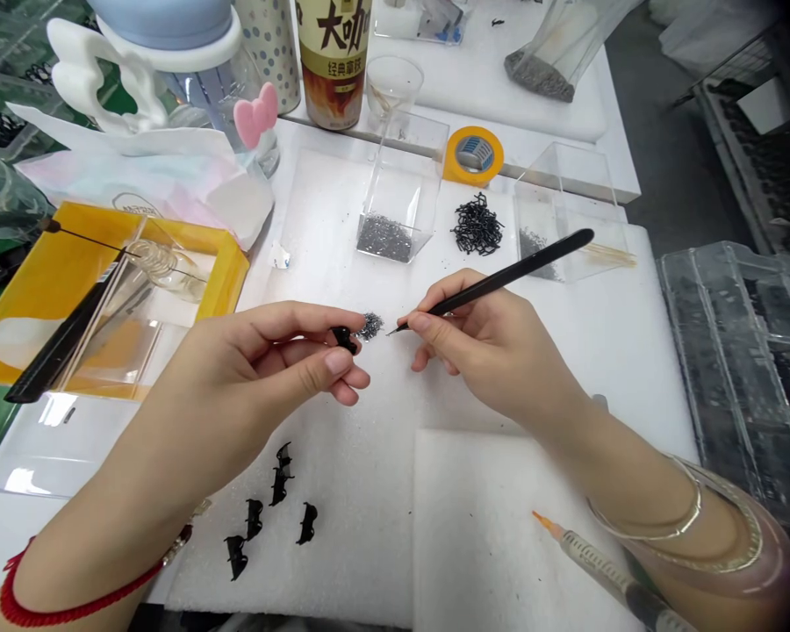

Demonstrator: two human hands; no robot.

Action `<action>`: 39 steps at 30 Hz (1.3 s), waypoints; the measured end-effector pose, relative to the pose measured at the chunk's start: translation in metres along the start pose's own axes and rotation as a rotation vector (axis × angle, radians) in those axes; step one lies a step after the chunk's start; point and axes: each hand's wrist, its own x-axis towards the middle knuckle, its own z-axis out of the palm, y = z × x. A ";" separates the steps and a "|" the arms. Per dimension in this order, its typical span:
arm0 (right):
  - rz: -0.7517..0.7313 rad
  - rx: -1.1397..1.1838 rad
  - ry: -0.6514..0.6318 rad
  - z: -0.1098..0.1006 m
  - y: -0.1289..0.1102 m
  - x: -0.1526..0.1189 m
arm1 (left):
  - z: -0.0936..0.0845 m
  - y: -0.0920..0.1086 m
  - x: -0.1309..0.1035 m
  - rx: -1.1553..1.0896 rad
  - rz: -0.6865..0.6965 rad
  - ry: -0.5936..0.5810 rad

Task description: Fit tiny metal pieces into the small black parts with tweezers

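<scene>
My left hand (pixel 269 369) pinches a small, glossy black plastic part (pixel 344 339) between thumb and fingers. In my right hand (pixel 493 342) is a pair of black tweezers (pixel 513 274), held like a pen with the fine tip pointing left toward that part. Whether the tip grips anything is too small to tell. Just behind the fingers of my left hand lies a small heap of tiny dark metal pieces (pixel 371 326). Several similar black parts (pixel 254 519) rest on the white foam sheet (pixel 362 527) below my left hand.
Clear boxes (pixel 401 197) with tiny pieces, a pile of black bits (pixel 477 225) and yellow tape (pixel 474 155) stand behind. A yellow-rimmed tray (pixel 227 272) is at left, near a blue-lidded jug (pixel 164 31). An orange-tipped pen-like applicator (pixel 592 557) lies front right, beside a compartment organizer (pixel 717 351).
</scene>
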 end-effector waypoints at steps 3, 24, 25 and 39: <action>0.001 -0.002 -0.005 -0.001 0.000 0.000 | 0.001 0.000 0.000 0.010 0.000 0.007; -0.174 0.300 -0.118 0.007 -0.012 -0.021 | 0.009 0.004 0.000 0.116 -0.063 -0.135; -0.172 0.285 -0.117 0.008 -0.013 -0.022 | 0.009 0.004 0.000 0.112 -0.061 -0.144; -0.281 0.216 -0.149 0.006 -0.009 -0.021 | 0.012 0.008 -0.002 0.106 -0.083 -0.146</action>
